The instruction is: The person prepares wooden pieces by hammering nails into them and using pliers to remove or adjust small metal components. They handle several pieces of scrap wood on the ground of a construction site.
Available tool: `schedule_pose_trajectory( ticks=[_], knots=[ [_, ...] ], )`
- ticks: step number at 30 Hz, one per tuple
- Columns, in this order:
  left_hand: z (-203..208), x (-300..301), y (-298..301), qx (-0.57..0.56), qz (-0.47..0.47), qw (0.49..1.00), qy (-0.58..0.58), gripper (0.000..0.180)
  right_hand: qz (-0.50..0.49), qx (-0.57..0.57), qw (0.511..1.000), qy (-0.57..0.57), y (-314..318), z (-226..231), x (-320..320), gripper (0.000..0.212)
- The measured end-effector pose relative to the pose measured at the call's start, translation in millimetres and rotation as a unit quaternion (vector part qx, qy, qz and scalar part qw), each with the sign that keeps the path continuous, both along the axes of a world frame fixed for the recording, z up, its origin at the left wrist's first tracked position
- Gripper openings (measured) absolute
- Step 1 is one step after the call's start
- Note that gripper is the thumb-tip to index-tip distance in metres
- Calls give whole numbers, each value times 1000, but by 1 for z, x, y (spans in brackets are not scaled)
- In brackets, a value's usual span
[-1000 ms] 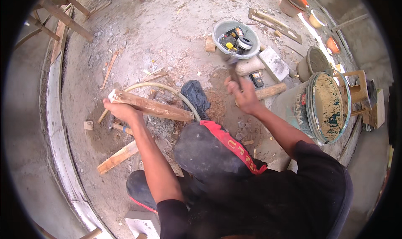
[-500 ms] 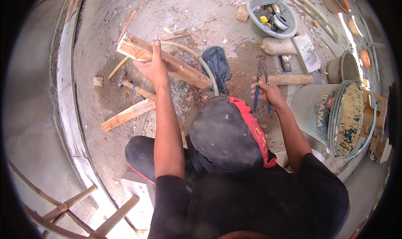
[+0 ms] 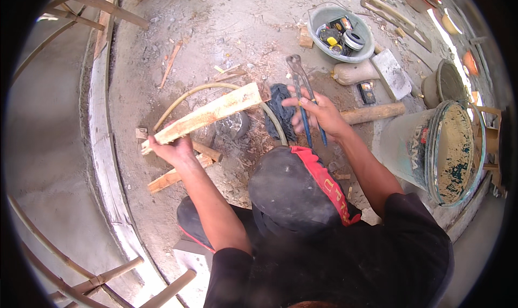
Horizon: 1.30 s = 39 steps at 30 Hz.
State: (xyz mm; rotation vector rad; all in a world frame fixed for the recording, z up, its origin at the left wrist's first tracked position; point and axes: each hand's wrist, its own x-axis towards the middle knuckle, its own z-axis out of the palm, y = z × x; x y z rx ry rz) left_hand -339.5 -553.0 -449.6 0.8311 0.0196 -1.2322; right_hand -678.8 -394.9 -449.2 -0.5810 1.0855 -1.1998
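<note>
My left hand (image 3: 174,150) is closed round the near left end of a rough wooden block (image 3: 213,114), lifted off the ground and slanting up to the right. My right hand (image 3: 325,116) has hold of blue-handled pincers (image 3: 296,69), their jaws pointing up and away from me, with some fingers spread. Beyond the block's right end, a crumpled black plastic bag (image 3: 279,105) lies partly behind the pincers. Under my left forearm, the wooden handle (image 3: 208,151) of a hammer rests by another piece of wood (image 3: 164,182); the hammer's head is hidden.
A curved hose (image 3: 186,95) runs behind the block. At the far right stands a grey basin (image 3: 367,46) of tools, near a filled plastic bottle (image 3: 353,73), a pale block (image 3: 391,75) and a round wooden length (image 3: 375,113). A large bucket (image 3: 407,141) lies at right.
The wooden block has swung round, its right end now raised, and my left hand has come lower and left. My right hand has brought the pincers leftward, closer to the block.
</note>
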Motion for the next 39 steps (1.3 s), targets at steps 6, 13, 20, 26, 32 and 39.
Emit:
schedule_pose_trajectory(
  ticks=[6, 13, 20, 26, 32, 39],
  knots=[
    [-23, -36, 36, -3, -46, 992, 119, 63, 24, -131, 985, -114, -25, 67, 35, 59],
    [-64, -95, 88, -3, -225, 953, 203, 72, -52, -205, 975, 71, -24, 98, 38, 46],
    [-67, -114, 99, 92, -654, 658, -362, 89, -66, -195, 971, 124, -14, 111, 15, 51],
    [-1, -92, 84, -188, -449, 715, -503, 66, -7, -152, 972, 177, -12, 88, 28, 51],
    [32, -121, 114, -171, -497, 744, -414, 66, -3, -185, 972, 144, -11, 94, 46, 48],
    [39, -46, 81, 15, -131, 921, -366, 43, -57, -123, 949, 285, -35, 88, 37, 37]
  ],
)
